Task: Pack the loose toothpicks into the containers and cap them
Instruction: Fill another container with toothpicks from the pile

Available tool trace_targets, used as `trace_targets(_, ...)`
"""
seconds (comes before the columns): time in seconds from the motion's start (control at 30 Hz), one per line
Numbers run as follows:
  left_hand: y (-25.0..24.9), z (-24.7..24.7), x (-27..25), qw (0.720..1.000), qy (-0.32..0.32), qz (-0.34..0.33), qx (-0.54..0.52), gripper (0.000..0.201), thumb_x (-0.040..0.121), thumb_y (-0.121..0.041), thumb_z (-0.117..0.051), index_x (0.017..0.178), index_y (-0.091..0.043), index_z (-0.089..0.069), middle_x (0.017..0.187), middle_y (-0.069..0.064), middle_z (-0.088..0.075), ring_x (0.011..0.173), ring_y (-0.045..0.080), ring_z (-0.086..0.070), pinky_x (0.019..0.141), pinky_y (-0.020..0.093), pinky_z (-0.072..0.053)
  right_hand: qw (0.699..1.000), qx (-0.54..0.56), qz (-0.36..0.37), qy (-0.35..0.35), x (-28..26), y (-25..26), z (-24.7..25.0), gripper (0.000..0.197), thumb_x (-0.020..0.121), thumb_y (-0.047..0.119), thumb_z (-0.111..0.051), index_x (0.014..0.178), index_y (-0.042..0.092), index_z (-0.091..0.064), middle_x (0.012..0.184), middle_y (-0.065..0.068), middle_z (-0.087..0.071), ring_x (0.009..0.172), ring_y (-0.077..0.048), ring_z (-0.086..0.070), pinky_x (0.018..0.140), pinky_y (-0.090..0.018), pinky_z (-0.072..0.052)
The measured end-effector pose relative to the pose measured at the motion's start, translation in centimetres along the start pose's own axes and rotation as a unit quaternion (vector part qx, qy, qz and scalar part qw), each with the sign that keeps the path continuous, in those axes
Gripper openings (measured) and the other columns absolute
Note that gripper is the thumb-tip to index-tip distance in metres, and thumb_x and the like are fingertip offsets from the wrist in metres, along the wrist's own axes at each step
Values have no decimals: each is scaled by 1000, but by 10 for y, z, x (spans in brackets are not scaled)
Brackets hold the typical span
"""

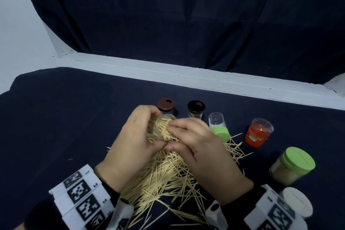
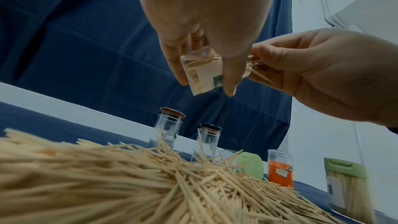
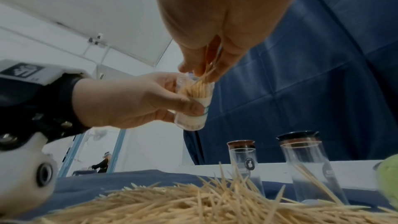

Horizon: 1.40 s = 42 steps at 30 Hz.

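Left hand (image 1: 130,142) curls round a clear container (image 3: 193,105), tilted, held above the surface. Right hand (image 1: 197,147) fingers (image 3: 193,67) pinch a few toothpicks at its mouth. Loose toothpicks (image 1: 164,179) heaped near, beneath both hands. Sticks light, stiff, prone to scatter; best pinched mid-length in small aligned bundles.

1. A clear container (image 1: 164,127), tilted and nearly filled with toothpicks, is held above the pile.
2. Loose toothpicks (image 1: 168,179) are heaped on the tabletop (image 1: 65,117).
3. Two clear dark-capped containers (image 1: 166,106) (image 1: 196,109) stand upright behind the pile.
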<state>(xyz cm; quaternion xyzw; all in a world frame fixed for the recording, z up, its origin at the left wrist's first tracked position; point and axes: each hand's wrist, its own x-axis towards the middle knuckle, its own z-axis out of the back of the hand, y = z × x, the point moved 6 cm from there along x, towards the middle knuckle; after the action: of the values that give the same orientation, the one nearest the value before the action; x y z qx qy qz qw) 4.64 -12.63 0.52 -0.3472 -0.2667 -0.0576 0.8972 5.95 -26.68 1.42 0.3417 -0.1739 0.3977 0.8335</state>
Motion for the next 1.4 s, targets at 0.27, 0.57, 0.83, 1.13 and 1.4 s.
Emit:
trace_targets(0.27,-6,-3,-1,1000,22,-14,4,56,63,-14,-85,103,-30,-48,100,-17,-51,99,-5,-47,79,5,-37,997,-51,31,-45,3,-8,15,20,81,3,-62,95,12,-73,96,4,-65,94,-12,-59,80,-21,-45)
trace_targets(0.57,-3,-2,-1,1000,20,0,-7,50,66,-24,-82,103,-28,-49,100,-16,-52,99,-5,-48,78,5,-39,998,50,-33,3,2,3,3,35,92,33,-48,120,19,-65,114,8,-62,104,-5,-56,91,-18,-42)
trace_targets(0.83,-3,-2,-1,1000,15,-4,-13,54,63,-24,-86,104,-29,-50,103,-18,-52,100,-4,-49,79,8,-41,994,62,-27,-85,-4,-3,13,14,85,21,-65,96,19,-75,93,12,-64,82,2,-58,73,-7,-45)
trace_targets(1.13,-8,0,-2,998,-9,-43,-35,54,65,-22,-84,108,-25,-52,106,-14,-54,99,-2,-51,80,12,-44,988,110,-12,-104,5,4,23,13,79,13,-71,89,20,-75,94,13,-65,90,1,-58,80,-10,-44)
trace_targets(1.4,-9,4,-2,996,-39,-72,-29,66,60,-10,-87,109,-30,-46,109,-13,-52,102,-4,-50,82,6,-41,980,81,-53,-172,1,4,25,11,80,13,-70,89,18,-76,86,10,-67,81,1,-61,72,-8,-47)
